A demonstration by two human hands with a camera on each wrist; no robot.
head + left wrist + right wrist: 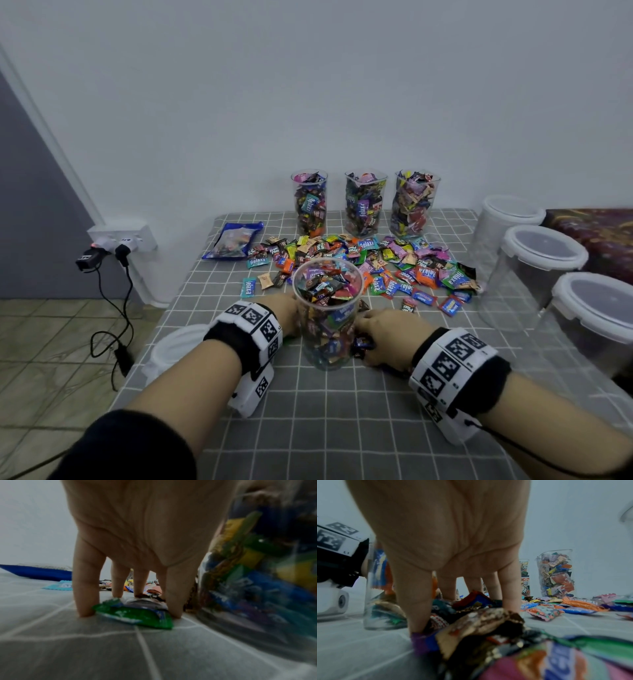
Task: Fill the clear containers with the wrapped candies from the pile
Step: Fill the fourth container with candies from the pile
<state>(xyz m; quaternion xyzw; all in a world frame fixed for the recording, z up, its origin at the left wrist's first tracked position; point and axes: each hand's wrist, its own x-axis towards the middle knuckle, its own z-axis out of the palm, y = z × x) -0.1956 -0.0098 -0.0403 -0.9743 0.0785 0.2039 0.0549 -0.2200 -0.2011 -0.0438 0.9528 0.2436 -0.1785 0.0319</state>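
Note:
A clear container, nearly full of wrapped candies, stands on the grey checked cloth between my hands. My left hand is just left of it, fingertips down on the cloth. In the left wrist view, thumb and fingers pinch a green-wrapped candy and another beside the container. My right hand sits right of the container, its fingers curled down into a small heap of candies. The loose pile spreads out behind.
Three filled clear containers line the back by the wall. Large lidded tubs stand along the right edge. A blue bag lies back left, a white lid at the left edge. A wall socket with cables is off to the left.

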